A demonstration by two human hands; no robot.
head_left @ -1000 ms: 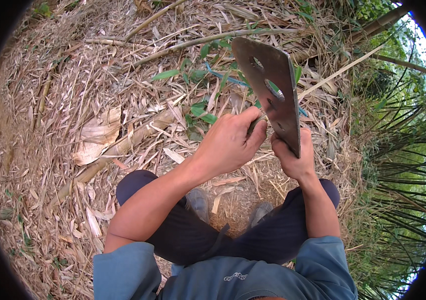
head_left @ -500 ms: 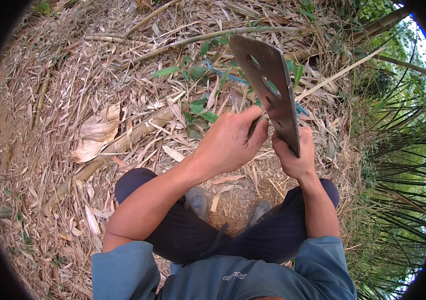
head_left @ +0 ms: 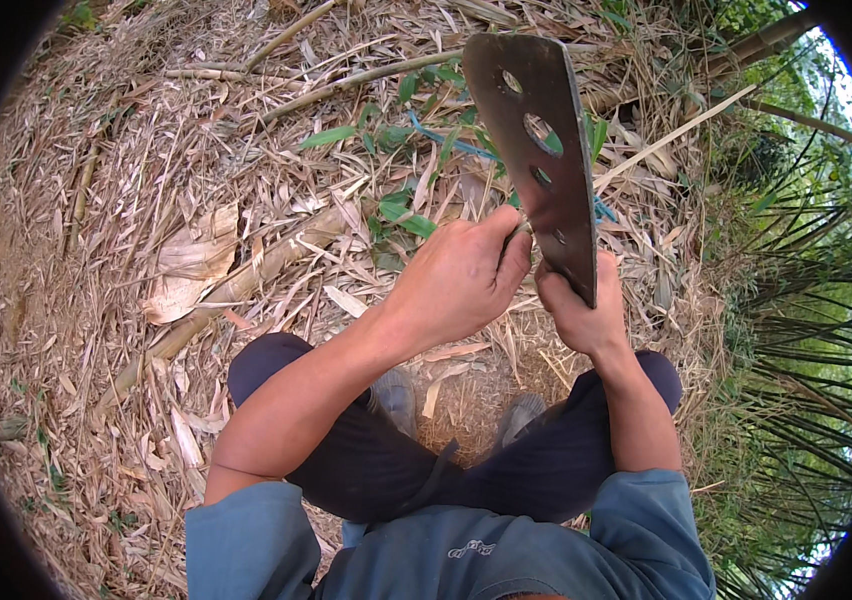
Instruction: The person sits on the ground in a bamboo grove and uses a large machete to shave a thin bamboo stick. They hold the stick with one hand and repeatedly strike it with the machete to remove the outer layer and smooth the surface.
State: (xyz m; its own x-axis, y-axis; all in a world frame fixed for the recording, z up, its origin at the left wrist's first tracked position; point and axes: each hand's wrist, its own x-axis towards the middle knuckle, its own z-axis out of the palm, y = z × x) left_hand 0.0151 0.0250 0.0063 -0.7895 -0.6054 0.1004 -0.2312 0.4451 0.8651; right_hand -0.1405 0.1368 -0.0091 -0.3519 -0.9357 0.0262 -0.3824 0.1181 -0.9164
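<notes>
In my right hand [head_left: 586, 315] is a broad, dark cleaver [head_left: 526, 110] with several holes through its blade, standing up with its wide end away from me. The handle is hidden in my closed fingers. Close beside the blade's lower part, my left hand [head_left: 461, 270] is closed in a pinch, thumb against the bent forefinger. A thin pale bamboo strip [head_left: 676, 138] slants out to the far right from behind the blade. Its near end appears to run to my left fingers, though the blade covers the stretch between.
Dry leaves and sheaths [head_left: 191, 265] litter the ground. A bamboo stem [head_left: 246, 285] lies to the left, and a thin curved branch [head_left: 366, 82] lies farther off. Blue cord [head_left: 456, 145] and green leaves [head_left: 411, 220] show beyond my hands. Brush [head_left: 806, 330] fills the right side.
The cleaver has turned more upright, its top rising and its flat side showing more. The strip's far end has shifted slightly left and away. My left hand has barely moved.
</notes>
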